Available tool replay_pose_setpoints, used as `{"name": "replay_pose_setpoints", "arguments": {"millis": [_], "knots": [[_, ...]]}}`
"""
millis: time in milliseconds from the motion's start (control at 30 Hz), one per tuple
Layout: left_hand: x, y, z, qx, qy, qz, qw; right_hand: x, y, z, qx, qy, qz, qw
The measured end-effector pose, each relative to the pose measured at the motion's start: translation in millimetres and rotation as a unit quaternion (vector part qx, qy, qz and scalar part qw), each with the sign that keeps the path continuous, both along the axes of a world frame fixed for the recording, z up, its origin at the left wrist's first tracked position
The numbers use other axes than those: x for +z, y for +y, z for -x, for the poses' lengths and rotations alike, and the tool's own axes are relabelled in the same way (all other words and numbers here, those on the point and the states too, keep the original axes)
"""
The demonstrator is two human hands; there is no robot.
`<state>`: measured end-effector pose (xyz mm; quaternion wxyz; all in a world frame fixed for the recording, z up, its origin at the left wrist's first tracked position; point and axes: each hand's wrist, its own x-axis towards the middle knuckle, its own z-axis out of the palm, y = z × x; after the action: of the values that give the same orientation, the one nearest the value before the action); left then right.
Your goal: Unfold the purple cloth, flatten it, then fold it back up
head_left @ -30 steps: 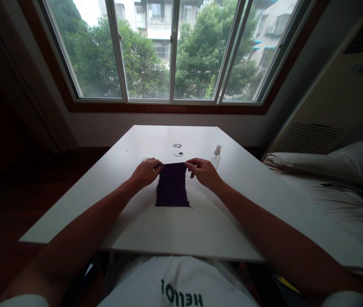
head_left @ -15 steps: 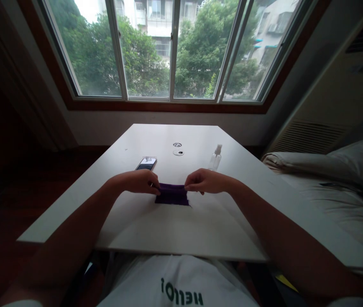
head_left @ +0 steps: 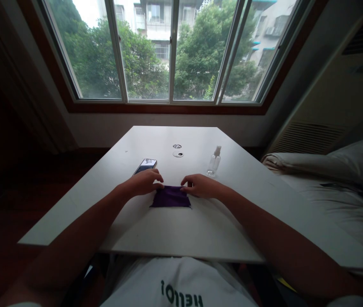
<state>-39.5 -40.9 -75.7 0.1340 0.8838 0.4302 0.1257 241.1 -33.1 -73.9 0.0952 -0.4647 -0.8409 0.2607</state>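
Head view, the only one supplied. The cloth (head_left: 171, 198) lies on the table (head_left: 143, 230) as a low, wide purple rectangle, and every position below is taken from it. The left hand (head_left: 145, 181) is at its far left corner, finger and thumb parted, the thumb appearing to touch the fabric. The right hand (head_left: 200, 186) is at the far right corner in a similar pose, digits also parted. The hands are apart from each other, the cloth between them, and neither is clamped on anything; whether the thumbs press cannot be told.

Progress: the cloth is judged to be doubled over once and laid down, its far edge straight enough to read as a crease. Outstanding: the near edge is not trued, the left near corner flares outward and a loose thread trails at the right (fraying, by its look). Layer alignment cannot be verified, and the hands are not yet clear.

Surroundings: the phone (head_left: 147, 163) lies beyond the cloth to the left, partly covered by the left hand; the bottle (head_left: 214, 164) stands upright beyond it to the right.
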Motion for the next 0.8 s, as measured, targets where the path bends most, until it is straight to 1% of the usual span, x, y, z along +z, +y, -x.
{"name": "replay_pose_setpoints", "arguments": {"millis": [67, 167, 233, 267, 333, 400, 433, 500, 567, 667, 733, 800], "knots": [[-3.2, 0.9, -0.8, -0.014, 0.007, -0.003, 1.0, -1.9, -0.3, 1.5, 0.006, -0.005, -0.011, 1.0], [-6.9, 2.5, -3.8, -0.019, 0.01, -0.009, 1.0, -3.5, 0.0, 3.4, -0.001, 0.021, -0.02, 1.0], [-6.8, 3.2, -6.4, -0.001, 0.001, -0.028, 1.0, -3.5, 0.2, 4.5, -0.013, 0.057, -0.037, 0.998], [-5.6, 3.3, -7.5, 0.017, -0.009, -0.046, 0.999, -2.9, 0.0, 5.1, -0.025, 0.078, -0.058, 0.995], [-0.5, 2.4, -8.4, 0.057, -0.039, -0.095, 0.993, 0.1, -1.5, 6.0, -0.056, 0.124, -0.122, 0.983], [7.4, 0.2, -6.8, 0.081, -0.074, -0.142, 0.984, 5.2, -4.4, 5.7, -0.08, 0.157, -0.187, 0.967], [11.7, -1.4, -5.1, 0.081, -0.088, -0.155, 0.981, 8.2, -6.1, 4.9, -0.081, 0.163, -0.206, 0.961], [19.4, -5.5, -0.9, 0.067, -0.097, -0.153, 0.981, 14.3, -9.2, 1.8, -0.057, 0.151, -0.21, 0.964], [24.2, -10.0, 2.5, 0.031, -0.075, -0.108, 0.991, 19.0, -11.1, -2.7, -0.009, 0.112, -0.171, 0.979], [25.8, -17.0, 2.9, -0.049, -0.014, 0.008, 0.999, 21.9, -11.7, -8.4, 0.061, 0.04, -0.059, 0.996], [25.2, -21.1, 0.3, -0.095, 0.02, 0.078, 0.992, 22.0, -11.6, -10.0, 0.094, 0.004, 0.025, 0.995], [25.2, -24.1, -2.6, -0.117, 0.035, 0.117, 0.986, 21.6, -11.6, -9.8, 0.11, -0.011, 0.098, 0.989]]}}
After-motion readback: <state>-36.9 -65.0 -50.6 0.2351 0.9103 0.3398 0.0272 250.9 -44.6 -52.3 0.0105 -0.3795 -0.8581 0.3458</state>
